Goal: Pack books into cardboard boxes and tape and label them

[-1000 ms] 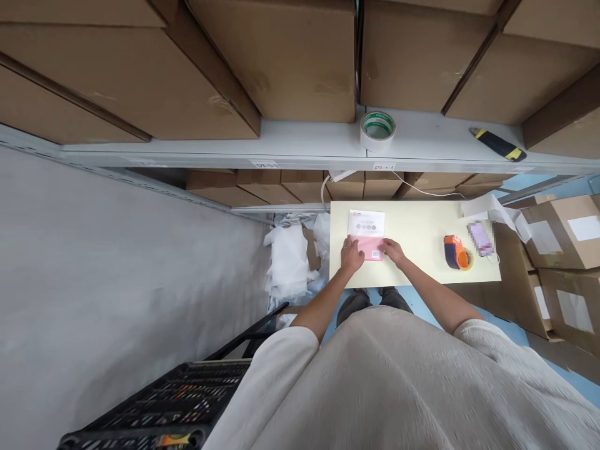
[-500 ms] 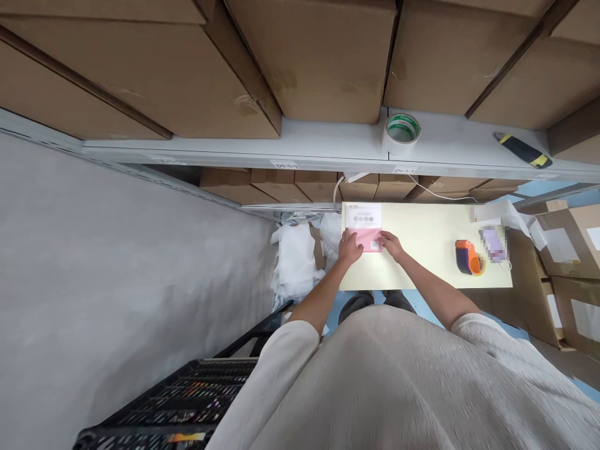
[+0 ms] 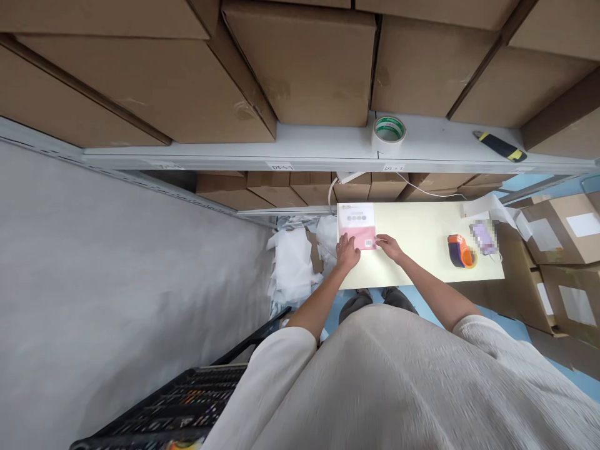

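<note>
A flat pink-and-white packet (image 3: pixel 357 225) with a barcode label lies at the left end of the pale yellow table (image 3: pixel 412 219). My left hand (image 3: pixel 347 251) rests on its lower left part, fingers spread and laid flat on the pink area. At the packet's right edge, near the barcode, my right hand (image 3: pixel 389 247) has its thumb and forefinger drawn together in a pinch. What lies between those fingertips is too small to make out. An orange tape dispenser (image 3: pixel 462 252) stands farther right on the table.
Cardboard boxes (image 3: pixel 304 69) fill the shelf above; a tape roll (image 3: pixel 389 131) and a utility knife (image 3: pixel 500 146) lie along its edge. White packing sheets (image 3: pixel 293 259) are heaped left of the table. A black crate (image 3: pixel 173 400) stands at lower left, stacked boxes (image 3: pixel 569 300) at right.
My left hand's fingers have spread out over the packet. The right fingertips have shifted slightly at its right edge. The whole view has tilted a little; the packet stays on the table.
</note>
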The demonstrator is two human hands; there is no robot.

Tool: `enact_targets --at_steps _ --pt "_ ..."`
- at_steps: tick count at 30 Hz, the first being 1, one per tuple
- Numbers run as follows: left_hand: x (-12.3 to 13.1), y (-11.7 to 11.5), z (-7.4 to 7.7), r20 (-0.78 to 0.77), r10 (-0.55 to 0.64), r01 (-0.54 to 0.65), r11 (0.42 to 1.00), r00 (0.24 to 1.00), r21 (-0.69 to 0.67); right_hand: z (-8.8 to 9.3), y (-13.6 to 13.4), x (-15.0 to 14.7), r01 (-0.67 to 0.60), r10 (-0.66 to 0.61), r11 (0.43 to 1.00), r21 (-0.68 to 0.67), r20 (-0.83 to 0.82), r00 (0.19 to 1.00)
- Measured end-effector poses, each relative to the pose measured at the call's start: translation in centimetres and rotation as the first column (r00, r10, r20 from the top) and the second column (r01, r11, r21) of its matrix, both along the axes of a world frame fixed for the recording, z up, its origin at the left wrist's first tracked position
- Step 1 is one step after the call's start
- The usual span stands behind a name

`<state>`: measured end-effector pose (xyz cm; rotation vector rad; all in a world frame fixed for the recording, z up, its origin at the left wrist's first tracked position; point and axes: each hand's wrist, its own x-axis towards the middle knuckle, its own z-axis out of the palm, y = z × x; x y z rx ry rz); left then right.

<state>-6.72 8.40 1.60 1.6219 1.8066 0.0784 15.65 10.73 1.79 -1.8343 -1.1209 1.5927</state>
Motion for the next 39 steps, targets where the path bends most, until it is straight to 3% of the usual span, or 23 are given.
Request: enact_targets --at_steps 6,13,17,22,27,33,36,39 --pt "2.4 -1.7 2.3 0.016 -0.048 0.047 0.997 0.999 0.059 1.3 -1.8 2.7 0.013 -0.013 1.000 0.017 0.022 1.000" --pt "6.2 -5.6 4.3 -0.004 0.050 -0.049 0.995 0.999 0.086 3.2 -3.4 6.7 -0.101 0.098 0.991 0.091 0.034 0.995" --pt "9.1 -9.4 5.3 -0.017 0.179 -0.176 0.979 0.984 0.106 3.5 -4.7 9.5 -0.206 0.201 0.968 0.143 0.044 0.978" --pt "12.7 -16.2 5.8 -0.022 0.322 -0.318 0.943 0.947 0.098 3.0 -7.4 11.5 -0.353 0.350 0.919 0.177 0.050 0.936" --pt "14.2 -23.4 6.5 0.005 0.447 -0.446 0.892 0.895 0.071 3.4 -11.3 10.8 -0.511 0.510 0.837 0.198 0.058 0.858" --pt "14.5 -30.3 7.4 0.007 0.609 -0.606 0.789 0.793 0.099 4.7 -15.0 7.7 -0.670 0.675 0.696 0.258 0.083 0.733" --pt "14.3 -34.3 7.8 0.019 0.680 -0.676 0.725 0.733 0.133 5.1 -17.2 5.3 -0.743 0.747 0.608 0.281 0.116 0.655" --pt "13.6 -39.4 8.3 0.030 0.761 -0.754 0.634 0.648 0.172 5.5 -20.8 2.1 -0.818 0.832 0.483 0.312 0.130 0.540"
